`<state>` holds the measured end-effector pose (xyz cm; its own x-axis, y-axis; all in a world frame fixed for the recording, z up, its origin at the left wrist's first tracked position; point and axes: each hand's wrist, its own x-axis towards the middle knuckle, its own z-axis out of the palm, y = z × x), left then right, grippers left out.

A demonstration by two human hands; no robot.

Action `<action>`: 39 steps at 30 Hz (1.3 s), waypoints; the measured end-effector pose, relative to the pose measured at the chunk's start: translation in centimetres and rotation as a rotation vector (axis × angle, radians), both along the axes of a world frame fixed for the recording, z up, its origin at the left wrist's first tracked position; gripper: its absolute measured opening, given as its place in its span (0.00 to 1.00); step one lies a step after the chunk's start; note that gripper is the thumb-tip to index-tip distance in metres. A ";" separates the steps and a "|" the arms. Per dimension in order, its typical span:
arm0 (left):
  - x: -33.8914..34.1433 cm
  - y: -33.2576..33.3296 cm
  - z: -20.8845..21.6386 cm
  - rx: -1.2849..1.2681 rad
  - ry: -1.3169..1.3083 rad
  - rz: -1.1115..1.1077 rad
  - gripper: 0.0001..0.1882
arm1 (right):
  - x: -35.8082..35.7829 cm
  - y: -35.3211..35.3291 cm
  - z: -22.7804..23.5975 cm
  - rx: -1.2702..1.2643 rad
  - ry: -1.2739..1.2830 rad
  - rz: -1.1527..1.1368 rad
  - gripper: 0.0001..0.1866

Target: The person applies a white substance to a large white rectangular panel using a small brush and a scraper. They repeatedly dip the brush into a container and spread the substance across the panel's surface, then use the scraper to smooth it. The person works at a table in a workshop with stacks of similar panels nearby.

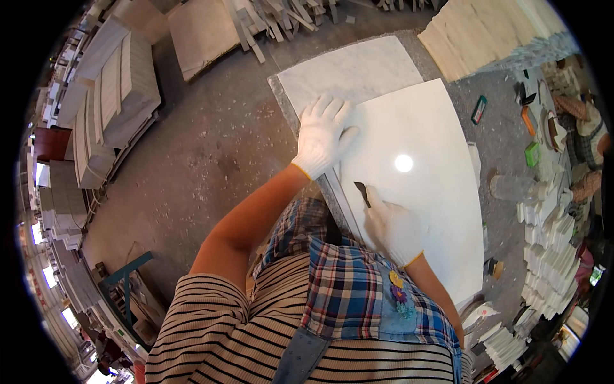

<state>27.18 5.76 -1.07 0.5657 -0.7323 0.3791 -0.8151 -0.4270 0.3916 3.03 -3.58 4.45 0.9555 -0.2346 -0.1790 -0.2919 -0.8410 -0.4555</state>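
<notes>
A smooth white stone slab [428,128], bright with a reflected lamp, lies on the work table in front of me. Under its far left side, a grey-veined marble slab [364,64] sticks out. My left hand [325,133], in a white knit glove, rests with fingers spread across the left edge, where the two slabs overlap. Lower down, my right hand [395,230], gloved too, is closed around a small dark-bladed knife [362,192]. Its blade points up and left, close to the white slab's left edge; the fingers hide most of the handle.
Right of the slabs on the table are a green-and-black box [478,109], a clear plastic bottle [511,187] and a bright green box [532,154]. Stone slabs are stacked at left [131,89] and far right [492,32]. Another person [591,131] is at the right edge.
</notes>
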 end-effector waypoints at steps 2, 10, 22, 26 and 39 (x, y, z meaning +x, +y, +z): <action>0.2 0.0 0.1 0.002 0.018 -0.021 0.28 | -0.5 0.8 -0.1 0.040 0.078 -0.050 0.22; 0.0 -0.2 0.2 0.019 0.054 -0.016 0.28 | -1.0 2.6 -0.2 0.082 0.079 -0.152 0.24; 0.2 0.0 -0.7 -0.056 0.001 -0.022 0.28 | 2.2 -0.5 -0.4 -0.022 -0.037 0.010 0.20; 0.1 0.2 -0.7 -0.057 -0.011 -0.016 0.27 | 1.7 -1.3 0.0 0.032 -0.087 0.088 0.21; 0.1 -0.1 -0.5 0.035 0.017 -0.005 0.26 | 0.0 0.6 -0.4 0.036 0.099 -0.044 0.26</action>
